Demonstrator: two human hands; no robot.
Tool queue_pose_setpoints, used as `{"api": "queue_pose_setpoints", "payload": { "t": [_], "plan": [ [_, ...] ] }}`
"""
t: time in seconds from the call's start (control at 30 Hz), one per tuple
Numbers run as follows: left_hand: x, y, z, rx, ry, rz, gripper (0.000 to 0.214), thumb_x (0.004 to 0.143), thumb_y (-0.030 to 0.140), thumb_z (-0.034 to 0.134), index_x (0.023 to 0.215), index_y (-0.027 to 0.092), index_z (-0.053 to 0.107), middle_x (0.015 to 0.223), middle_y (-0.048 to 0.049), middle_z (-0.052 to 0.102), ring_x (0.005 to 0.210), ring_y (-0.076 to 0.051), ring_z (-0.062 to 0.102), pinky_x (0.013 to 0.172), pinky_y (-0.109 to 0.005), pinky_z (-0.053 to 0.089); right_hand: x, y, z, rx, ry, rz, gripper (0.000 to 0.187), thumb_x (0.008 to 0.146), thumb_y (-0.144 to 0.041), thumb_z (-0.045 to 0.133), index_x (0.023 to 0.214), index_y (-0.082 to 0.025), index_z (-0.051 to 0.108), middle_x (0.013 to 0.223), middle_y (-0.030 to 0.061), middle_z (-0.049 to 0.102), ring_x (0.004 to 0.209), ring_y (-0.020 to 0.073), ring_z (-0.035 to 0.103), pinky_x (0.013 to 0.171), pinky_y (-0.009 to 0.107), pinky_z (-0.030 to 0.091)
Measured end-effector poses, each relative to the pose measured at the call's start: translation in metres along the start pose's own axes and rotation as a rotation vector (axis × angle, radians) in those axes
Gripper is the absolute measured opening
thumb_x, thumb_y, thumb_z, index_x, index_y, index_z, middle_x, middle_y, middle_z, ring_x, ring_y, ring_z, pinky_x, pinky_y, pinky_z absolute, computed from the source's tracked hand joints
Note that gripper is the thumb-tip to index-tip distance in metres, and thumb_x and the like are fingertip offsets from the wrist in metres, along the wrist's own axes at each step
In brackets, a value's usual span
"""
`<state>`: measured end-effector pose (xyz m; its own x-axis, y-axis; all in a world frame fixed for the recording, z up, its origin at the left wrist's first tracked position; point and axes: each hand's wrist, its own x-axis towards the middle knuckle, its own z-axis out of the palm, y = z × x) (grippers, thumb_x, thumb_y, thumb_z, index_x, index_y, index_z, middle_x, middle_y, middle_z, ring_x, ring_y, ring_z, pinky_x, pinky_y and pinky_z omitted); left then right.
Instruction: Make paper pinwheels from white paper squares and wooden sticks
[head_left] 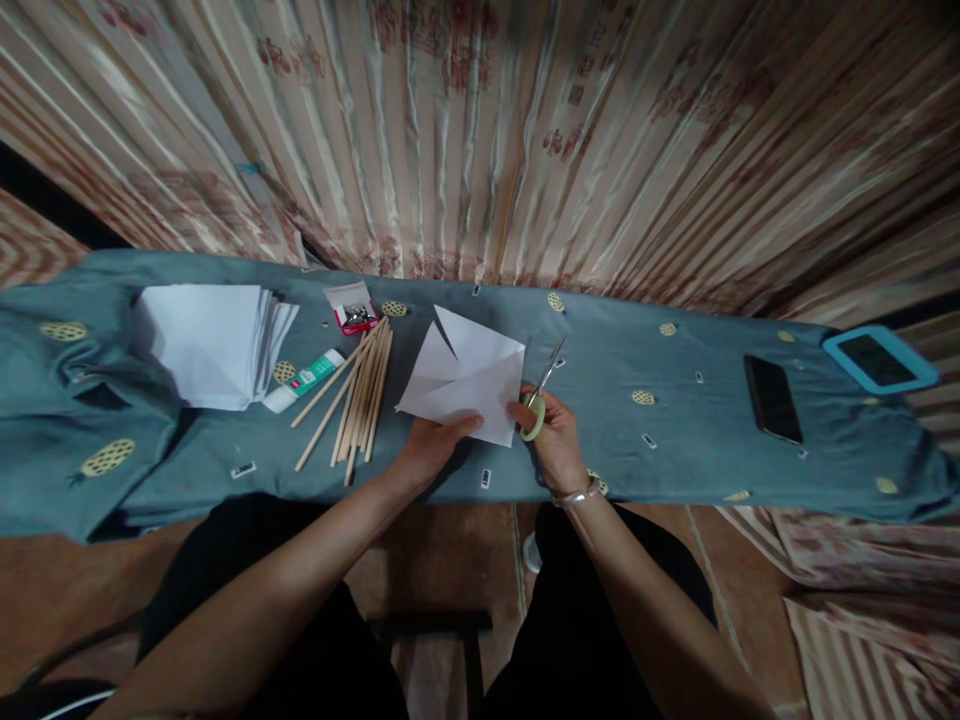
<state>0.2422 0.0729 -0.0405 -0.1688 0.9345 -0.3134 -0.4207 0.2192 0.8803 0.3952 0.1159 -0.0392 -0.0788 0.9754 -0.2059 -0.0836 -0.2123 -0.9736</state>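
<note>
My left hand (433,447) pinches the cut white sheet (480,385), thumb on top, over the middle of the cloth-covered table (712,460); my right hand (559,440) is curled round the scissors (548,370) by their handles, blades toward the far edge; wooden sticks (366,390) lie left of the sheet; a paper stack (202,345) sits toward the left end, a phone (773,398) toward the right.

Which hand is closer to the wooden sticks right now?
Left. The left hand is just to the right of the wooden sticks, holding the white paper; the right hand, with the scissors, is farther right.
</note>
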Motion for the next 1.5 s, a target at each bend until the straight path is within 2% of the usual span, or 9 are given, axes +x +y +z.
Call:
{"api": "queue_pose_setpoints", "payload": {
  "t": [0.2, 0.37, 0.57, 0.67, 0.77, 1.07, 1.27, 1.5],
  "plan": [
    [0.005, 0.001, -0.005, 0.093, 0.038, 0.09, 0.034, 0.061, 0.03, 0.077, 0.093, 0.022, 0.068, 0.103, -0.005, 0.074, 0.101, -0.027, 0.064, 0.098, -0.043, 0.047, -0.012, -0.001, -0.008, -0.043, -0.104, 0.032, 0.041, 0.064, -0.055, 0.081, 0.083, -0.02, 0.068, 0.059, -0.0044, 0.06, 0.051, 0.0098, 0.05, 0.05, 0.023, 0.041],
    [0.01, 0.005, -0.009, 0.17, 0.104, 0.127, 0.036, 0.061, 0.029, 0.078, 0.094, 0.02, 0.068, 0.102, -0.0057, 0.073, 0.1, -0.027, 0.064, 0.1, -0.042, 0.045, -0.023, -0.005, -0.022, -0.052, -0.255, 0.091, 0.043, 0.075, -0.059, 0.072, 0.093, -0.02, 0.07, 0.069, 0.0015, 0.069, 0.061, 0.0145, 0.062, 0.05, 0.023, 0.044],
    [0.009, 0.023, -0.009, 0.131, 0.084, 0.194, 0.035, 0.063, 0.026, 0.077, 0.096, 0.018, 0.067, 0.101, -0.0073, 0.072, 0.101, -0.026, 0.063, 0.101, -0.04, 0.045, -0.032, -0.021, -0.04, -0.134, -0.58, 0.19, 0.05, 0.08, -0.063, 0.065, 0.097, -0.016, 0.068, 0.073, 0.0049, 0.07, 0.062, 0.0143, 0.063, 0.048, 0.022, 0.042],
    [0.012, 0.027, -0.009, 0.083, 0.096, 0.219, 0.039, 0.062, 0.023, 0.078, 0.099, 0.018, 0.066, 0.099, -0.006, 0.071, 0.1, -0.024, 0.063, 0.1, -0.037, 0.045, -0.034, -0.027, -0.048, -0.189, -0.682, 0.252, 0.052, 0.08, -0.063, 0.066, 0.099, -0.015, 0.068, 0.072, 0.0046, 0.07, 0.06, 0.0131, 0.061, 0.048, 0.021, 0.042],
    [0.015, 0.026, -0.01, 0.035, 0.09, 0.185, 0.042, 0.059, 0.023, 0.078, 0.098, 0.018, 0.065, 0.097, -0.0045, 0.07, 0.098, -0.022, 0.063, 0.096, -0.037, 0.047, -0.034, -0.03, -0.052, -0.239, -0.754, 0.27, 0.051, 0.081, -0.062, 0.064, 0.099, -0.014, 0.068, 0.071, 0.0038, 0.068, 0.058, 0.0119, 0.06, 0.048, 0.021, 0.042],
    [0.016, 0.015, -0.011, 0.038, 0.015, 0.143, 0.049, 0.058, 0.029, 0.08, 0.102, 0.017, 0.063, 0.091, -0.0053, 0.069, 0.101, -0.027, 0.061, 0.094, -0.045, 0.047, -0.033, -0.027, -0.05, -0.243, -0.776, 0.284, 0.055, 0.08, -0.061, 0.066, 0.1, -0.009, 0.066, 0.07, 0.0049, 0.067, 0.056, 0.0109, 0.058, 0.048, 0.021, 0.042],
    [0.016, 0.013, -0.011, 0.021, 0.005, 0.146, 0.057, 0.059, 0.028, 0.08, 0.112, 0.017, 0.063, 0.094, -0.006, 0.07, 0.1, -0.027, 0.062, 0.095, -0.046, 0.047, -0.033, -0.026, -0.048, -0.242, -0.761, 0.304, 0.058, 0.076, -0.065, 0.068, 0.097, -0.011, 0.067, 0.067, 0.0025, 0.066, 0.054, 0.0091, 0.057, 0.047, 0.019, 0.041],
    [0.016, 0.012, -0.012, 0.017, -0.012, 0.15, 0.056, 0.06, 0.026, 0.079, 0.112, 0.017, 0.063, 0.091, -0.0051, 0.07, 0.098, -0.026, 0.062, 0.094, -0.044, 0.047, -0.033, -0.024, -0.047, -0.238, -0.749, 0.298, 0.054, 0.076, -0.063, 0.069, 0.095, -0.012, 0.068, 0.065, 0.002, 0.067, 0.054, 0.009, 0.059, 0.046, 0.018, 0.042]
  ]
}}
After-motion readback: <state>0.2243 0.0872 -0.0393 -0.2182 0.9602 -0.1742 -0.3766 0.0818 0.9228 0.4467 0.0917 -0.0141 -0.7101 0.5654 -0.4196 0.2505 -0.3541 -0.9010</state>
